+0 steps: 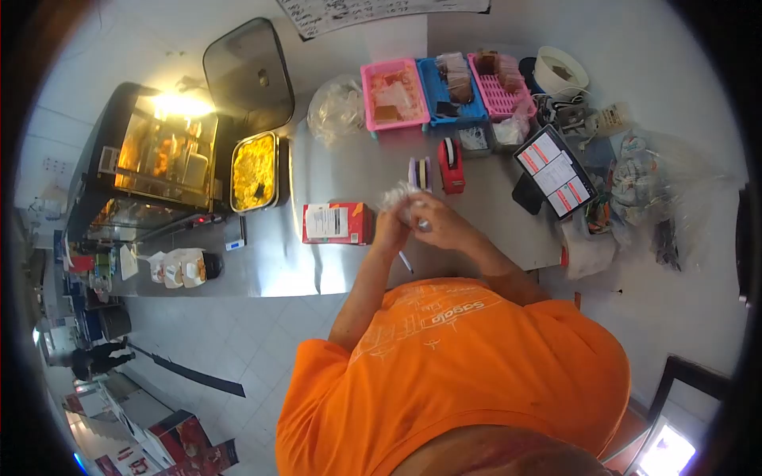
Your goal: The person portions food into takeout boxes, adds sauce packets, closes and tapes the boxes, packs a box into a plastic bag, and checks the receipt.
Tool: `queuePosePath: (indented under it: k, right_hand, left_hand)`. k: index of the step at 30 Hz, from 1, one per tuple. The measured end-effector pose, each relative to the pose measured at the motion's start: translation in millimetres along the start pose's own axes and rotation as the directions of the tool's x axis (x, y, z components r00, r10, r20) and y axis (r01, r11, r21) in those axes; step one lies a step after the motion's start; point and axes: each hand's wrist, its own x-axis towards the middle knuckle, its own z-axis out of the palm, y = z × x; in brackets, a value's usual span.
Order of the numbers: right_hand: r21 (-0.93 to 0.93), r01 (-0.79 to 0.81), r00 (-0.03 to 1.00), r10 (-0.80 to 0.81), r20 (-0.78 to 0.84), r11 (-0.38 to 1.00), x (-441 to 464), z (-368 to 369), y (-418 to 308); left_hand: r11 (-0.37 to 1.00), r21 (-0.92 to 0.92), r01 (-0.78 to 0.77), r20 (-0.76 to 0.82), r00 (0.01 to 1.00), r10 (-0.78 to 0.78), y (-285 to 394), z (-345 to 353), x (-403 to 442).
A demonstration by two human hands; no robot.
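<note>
Seen from above, a person in an orange shirt (452,365) stands at a metal worktop (325,178). Crumpled clear plastic (394,194) is bunched between the hands, just above the worktop. The fingers of the left hand (390,227) and right hand (433,218) are curled around it, grasping; whether anything is inside cannot be told. Handling this thin film well likely calls for one hand steadying the bunch while the other works the folds gently, clear of the red tape dispenser (451,168) just beyond and the red box (359,223) nearby.
</note>
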Motion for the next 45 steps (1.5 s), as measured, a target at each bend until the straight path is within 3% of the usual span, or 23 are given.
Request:
queuePosePath:
  k: [3,4,7,8,10,11,13,15,17,18,20,23,24,26,28,29,31,32,35,38,40,44,45]
  right_hand:
    - [0.13,-0.301,0.954,0.297,0.047,0.945,6.1,13.9,-15.0]
    - [0.109,-0.404,0.915,0.397,0.075,0.908,12.1,14.0,-16.2]
    - [0.446,-0.529,0.822,0.567,0.057,0.722,31.1,25.7,-15.4]
    - [0.616,-0.494,0.813,0.578,0.077,0.613,39.8,32.0,-16.4]
    - [0.592,-0.299,0.905,0.419,-0.073,0.749,57.8,55.9,-37.6]
    - [0.567,-0.195,0.933,0.329,-0.142,0.8,66.4,66.8,-49.9]
    - [0.24,-0.11,0.98,0.145,-0.133,0.964,76.4,82.7,-61.5]
    - [0.08,-0.059,0.996,0.064,-0.061,0.995,80.4,104.2,-36.6]
    - [0.167,-0.233,0.944,0.264,-0.198,0.958,93.1,118.5,-20.9]
    - [0.273,-0.297,0.894,0.367,-0.256,0.915,102.0,126.8,-9.1]
    - [0.262,-0.402,0.845,0.465,-0.263,0.878,115.1,142.3,23.3]
    - [0.14,-0.476,0.819,0.496,-0.288,0.868,132.4,161.4,20.2]
    - [0.158,-0.508,0.806,0.532,-0.26,0.847,136.6,171.0,21.8]
    - [0.159,-0.603,0.763,0.623,-0.17,0.782,143.5,185.3,25.3]
    - [0.072,-0.521,0.812,0.52,-0.265,0.85,144.1,202.9,21.1]
    - [0.025,-0.478,0.832,0.462,-0.306,0.878,143.5,210.9,18.8]
    - [-0.124,-0.339,0.939,0.327,-0.106,0.933,141.7,223.4,22.4]
    - [-0.184,-0.254,0.966,0.259,0.008,0.95,140.6,229.7,24.0]
    - [-0.047,-0.41,0.874,0.407,0.266,0.911,133.8,271.1,42.3]
    - [0.223,-0.845,0.516,0.629,0.581,0.487,174.7,227.9,-6.1]
    - [0.269,-0.774,0.628,0.642,0.439,0.573,169.4,233.2,-1.6]
    - [0.292,-0.628,0.761,0.648,0.037,0.721,147.5,239.9,-10.5]
    - [0.089,-0.559,0.824,0.564,-0.053,0.824,137.6,241.2,-16.4]
  left_hand:
    - [0.987,-0.14,-0.079,-0.032,0.997,0.075,22.8,-9.3,-13.4]
    - [0.996,-0.086,-0.028,-0.034,0.999,0.025,37.2,-8.1,-28.0]
    - [0.977,0.191,-0.098,-0.019,0.994,0.103,47.6,-38.5,-36.0]
    - [0.977,0.179,-0.119,-0.025,0.992,0.125,48.1,-46.0,-38.4]
    - [0.975,0.158,-0.159,-0.038,0.985,0.167,58.8,-51.1,-47.0]
    - [0.952,0.266,-0.152,-0.045,0.984,0.17,65.2,-62.0,-49.2]
    - [0.872,0.473,-0.127,-0.062,0.982,0.177,87.1,-83.0,-53.2]
    - [0.83,0.485,-0.275,0.043,0.956,0.292,108.8,-95.9,-55.8]
    - [0.798,0.499,-0.339,0.046,0.929,0.366,135.1,-117.9,-59.7]
    - [0.646,0.666,-0.372,0.071,0.895,0.441,144.2,-134.7,-55.6]
    - [0.25,0.892,-0.376,0.186,0.811,0.555,156.2,-167.6,-42.4]
    - [-0.25,0.912,-0.325,0.394,0.865,0.312,136.9,-226.8,-21.7]
    - [-0.299,0.887,-0.351,0.438,0.846,0.305,134.9,-225.9,-25.3]
    - [-0.213,0.939,-0.272,0.32,0.917,0.239,143.3,-209.9,-37.3]
    - [-0.207,0.959,-0.195,0.237,0.951,0.201,142.0,-212.6,-32.9]
    - [-0.263,0.932,-0.25,0.299,0.94,0.164,145.1,-216.6,-30.7]
    - [-0.368,0.858,-0.36,0.416,0.905,0.085,157.1,-216.2,-28.8]
    - [-0.313,0.854,-0.415,0.474,0.87,0.138,160.5,-215.9,-29.5]
    - [-0.125,0.818,-0.562,0.573,0.774,0.27,162.9,-221.8,-33.8]
    - [0.095,0.783,-0.615,0.573,0.772,0.275,154.4,-239.0,-33.3]
    - [0.183,0.78,-0.599,0.56,0.798,0.222,151.0,-242.2,-26.2]
    - [0.027,0.847,-0.532,0.529,0.846,0.075,143.1,-251.0,-8.0]
    - [-0.025,0.865,-0.5,0.5,0.866,-0.002,142.9,-253.6,-1.9]
